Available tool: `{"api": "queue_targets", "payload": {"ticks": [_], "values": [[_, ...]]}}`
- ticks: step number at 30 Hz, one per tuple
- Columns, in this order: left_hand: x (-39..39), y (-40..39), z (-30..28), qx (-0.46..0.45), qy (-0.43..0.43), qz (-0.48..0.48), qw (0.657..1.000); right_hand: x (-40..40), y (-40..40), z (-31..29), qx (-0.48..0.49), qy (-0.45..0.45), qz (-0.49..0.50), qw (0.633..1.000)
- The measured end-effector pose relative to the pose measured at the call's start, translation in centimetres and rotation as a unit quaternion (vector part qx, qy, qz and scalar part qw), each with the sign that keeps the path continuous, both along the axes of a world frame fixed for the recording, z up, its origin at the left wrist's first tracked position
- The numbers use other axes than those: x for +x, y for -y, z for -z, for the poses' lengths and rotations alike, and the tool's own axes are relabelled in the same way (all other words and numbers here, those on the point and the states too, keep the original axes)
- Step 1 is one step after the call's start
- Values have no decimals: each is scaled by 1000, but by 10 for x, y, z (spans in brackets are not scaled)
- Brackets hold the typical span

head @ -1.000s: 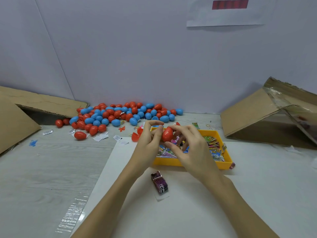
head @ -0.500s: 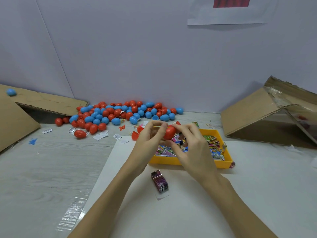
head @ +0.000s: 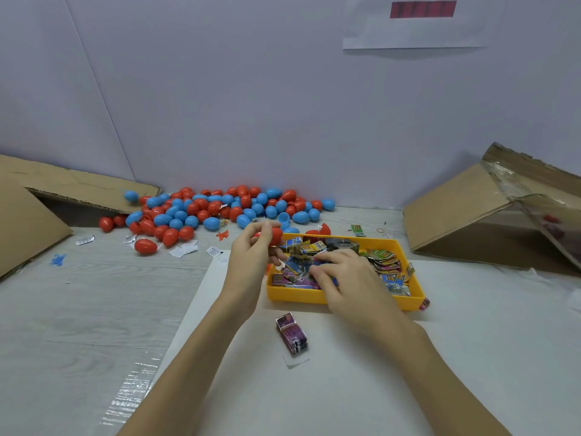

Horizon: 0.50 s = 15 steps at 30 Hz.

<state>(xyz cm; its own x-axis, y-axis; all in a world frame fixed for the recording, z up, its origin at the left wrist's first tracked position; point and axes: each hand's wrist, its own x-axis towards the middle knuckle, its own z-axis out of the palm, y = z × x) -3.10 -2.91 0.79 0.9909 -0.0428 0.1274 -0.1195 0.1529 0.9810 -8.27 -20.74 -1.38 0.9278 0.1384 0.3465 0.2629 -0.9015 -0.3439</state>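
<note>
The left hand (head: 251, 262) gripped a red plastic egg (head: 275, 235) in curled fingers above the 10 o'clock corner of the yellow plastic tray (head: 298, 296), while the right hand (head: 345, 278) bent its fingers onto the small printed packets (head: 385, 262) inside, its grasp impossible to tell.

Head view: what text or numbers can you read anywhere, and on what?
"6", perhaps: small purple cardboard box on the white sheet.
Red strip on white wall paper: blurred.
Printed foil packets in yellow plastic tray: too small.
White paper slips on grey table: too small.
</note>
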Motion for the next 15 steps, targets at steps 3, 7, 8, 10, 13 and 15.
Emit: {"api": "queue_targets", "payload": {"ticks": [3, 7, 8, 10, 13, 15], "values": [[0, -1, 1, 29, 4, -18, 999, 2, 0, 0, 50, 41, 14, 998], [1, 0, 2, 54, 5, -19, 998, 0, 0, -3, 111, 87, 46, 989], [0, 1, 1, 56, 5, -15, 998, -1, 0, -5, 142, 96, 54, 984], [-3, 3, -1, 52, 13, -2, 999, -2, 0, -9, 218, 98, 70, 968], [-5, 4, -2, 97, 41, -1, 994, -3, -1, -12, 323, 81, 75, 940], [-8, 6, -1, 126, 51, 7, 991, -3, 0, -14, 358, 72, 78, 928]]}}
